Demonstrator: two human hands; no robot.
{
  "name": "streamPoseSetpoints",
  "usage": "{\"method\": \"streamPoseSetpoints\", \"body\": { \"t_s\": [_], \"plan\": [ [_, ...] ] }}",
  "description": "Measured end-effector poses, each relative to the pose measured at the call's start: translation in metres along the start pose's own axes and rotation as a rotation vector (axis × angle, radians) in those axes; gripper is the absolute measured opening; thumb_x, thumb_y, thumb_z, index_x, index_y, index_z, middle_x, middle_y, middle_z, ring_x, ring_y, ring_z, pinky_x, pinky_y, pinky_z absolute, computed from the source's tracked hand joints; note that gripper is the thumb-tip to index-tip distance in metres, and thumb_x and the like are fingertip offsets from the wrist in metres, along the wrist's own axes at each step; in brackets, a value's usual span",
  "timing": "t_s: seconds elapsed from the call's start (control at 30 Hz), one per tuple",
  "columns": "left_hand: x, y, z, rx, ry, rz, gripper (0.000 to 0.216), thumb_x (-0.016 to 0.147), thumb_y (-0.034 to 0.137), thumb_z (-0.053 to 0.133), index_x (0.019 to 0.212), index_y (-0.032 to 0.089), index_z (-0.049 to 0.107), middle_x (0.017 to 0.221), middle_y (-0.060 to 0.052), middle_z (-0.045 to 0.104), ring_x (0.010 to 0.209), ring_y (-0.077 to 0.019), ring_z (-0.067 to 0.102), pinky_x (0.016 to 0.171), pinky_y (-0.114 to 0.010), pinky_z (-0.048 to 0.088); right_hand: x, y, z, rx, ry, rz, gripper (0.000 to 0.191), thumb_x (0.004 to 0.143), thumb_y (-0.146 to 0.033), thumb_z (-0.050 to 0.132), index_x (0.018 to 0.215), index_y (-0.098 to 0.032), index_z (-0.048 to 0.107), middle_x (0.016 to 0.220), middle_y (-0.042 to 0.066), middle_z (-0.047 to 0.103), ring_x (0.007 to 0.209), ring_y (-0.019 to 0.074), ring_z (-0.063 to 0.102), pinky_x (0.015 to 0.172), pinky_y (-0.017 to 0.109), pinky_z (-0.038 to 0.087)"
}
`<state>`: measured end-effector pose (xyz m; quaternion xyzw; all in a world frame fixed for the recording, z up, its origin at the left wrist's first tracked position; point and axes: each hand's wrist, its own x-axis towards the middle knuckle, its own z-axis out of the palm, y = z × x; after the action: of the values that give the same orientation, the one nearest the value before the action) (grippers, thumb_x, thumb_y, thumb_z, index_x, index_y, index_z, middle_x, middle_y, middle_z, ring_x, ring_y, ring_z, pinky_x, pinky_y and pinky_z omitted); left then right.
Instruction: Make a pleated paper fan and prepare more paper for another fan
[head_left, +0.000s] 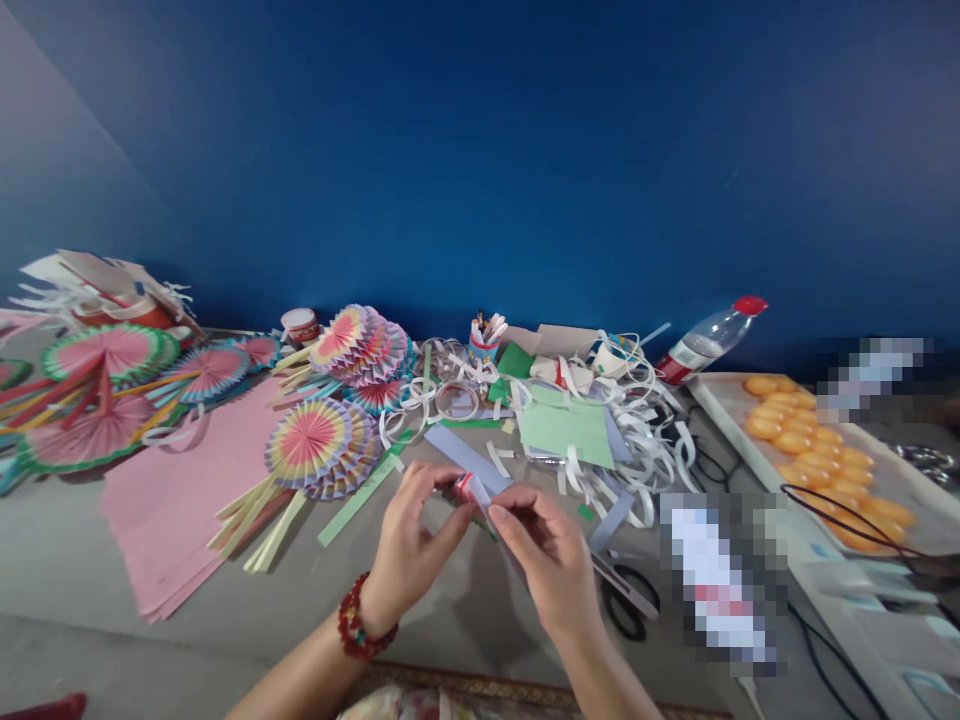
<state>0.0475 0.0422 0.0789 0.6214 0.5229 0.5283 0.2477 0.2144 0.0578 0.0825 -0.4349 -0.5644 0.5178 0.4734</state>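
Observation:
Both my hands meet over the grey table near its front edge. My left hand point(415, 540), with a red bead bracelet on the wrist, pinches one end of a small folded piece of paper point(466, 487) with red and pale colours. My right hand point(546, 560) pinches the same folded paper from the other side, fingers closed. A pale blue paper strip point(461, 452) lies just behind the hands. A finished round paper fan point(319, 445) with pink centre and stick handles lies to the left of my left hand.
More paper fans point(97, 385) and pink sheets point(176, 500) cover the left. A heap of white paper strips point(637, 440), green paper point(564, 428), tape rolls and a pen cup point(484, 345) lie behind. Scissors point(626, 595), a lying bottle point(709, 345) and a tray of orange pieces point(825, 450) are right.

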Motion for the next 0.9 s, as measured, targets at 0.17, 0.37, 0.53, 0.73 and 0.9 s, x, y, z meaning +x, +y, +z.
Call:
{"method": "streamPoseSetpoints", "body": {
  "t_s": [0.17, 0.37, 0.53, 0.73, 0.9],
  "plan": [
    [-0.001, -0.007, -0.001, -0.151, -0.044, -0.091, 0.017, 0.091, 0.025, 0.066, 0.106, 0.020, 0.062, 0.093, -0.003, 0.062, 0.088, -0.0170, 0.060, 0.083, -0.029, 0.048, 0.002, 0.006, 0.001, 0.023, -0.008, 0.048, 0.024, 0.087, -0.043, 0.068, 0.081, -0.020, 0.065, 0.067, -0.002, 0.057, 0.061, 0.0117, 0.046, 0.057, 0.023, 0.036],
    [0.000, -0.007, -0.001, -0.187, -0.051, -0.111, 0.018, 0.090, 0.027, 0.067, 0.106, 0.020, 0.062, 0.093, -0.003, 0.062, 0.088, -0.0163, 0.059, 0.083, -0.027, 0.048, 0.003, 0.007, 0.000, 0.015, -0.018, 0.059, 0.025, 0.088, -0.044, 0.068, 0.082, -0.020, 0.065, 0.069, -0.001, 0.059, 0.062, 0.0119, 0.047, 0.058, 0.023, 0.037],
    [-0.001, -0.008, -0.001, -0.190, -0.061, -0.119, 0.018, 0.090, 0.027, 0.067, 0.106, 0.019, 0.063, 0.093, -0.003, 0.062, 0.088, -0.0162, 0.060, 0.083, -0.027, 0.048, 0.003, 0.011, 0.000, -0.005, -0.022, 0.044, 0.023, 0.089, -0.042, 0.067, 0.083, -0.020, 0.065, 0.073, 0.000, 0.061, 0.065, 0.0129, 0.051, 0.061, 0.024, 0.039],
    [-0.002, -0.013, 0.000, -0.306, -0.091, -0.202, 0.021, 0.090, 0.030, 0.068, 0.107, 0.021, 0.062, 0.091, -0.002, 0.064, 0.086, -0.0159, 0.060, 0.080, -0.026, 0.050, 0.002, 0.007, 0.000, 0.043, -0.014, 0.038, 0.023, 0.087, -0.042, 0.068, 0.083, -0.020, 0.066, 0.071, 0.001, 0.062, 0.064, 0.0134, 0.052, 0.059, 0.024, 0.039],
    [-0.003, -0.015, 0.002, -0.368, -0.088, -0.232, 0.021, 0.088, 0.030, 0.070, 0.106, 0.020, 0.063, 0.091, -0.002, 0.064, 0.086, -0.0151, 0.060, 0.080, -0.025, 0.050, 0.002, 0.007, 0.000, 0.038, -0.032, 0.056, 0.024, 0.088, -0.043, 0.067, 0.082, -0.020, 0.065, 0.071, 0.001, 0.062, 0.066, 0.0137, 0.052, 0.061, 0.024, 0.040]
  ]
}}
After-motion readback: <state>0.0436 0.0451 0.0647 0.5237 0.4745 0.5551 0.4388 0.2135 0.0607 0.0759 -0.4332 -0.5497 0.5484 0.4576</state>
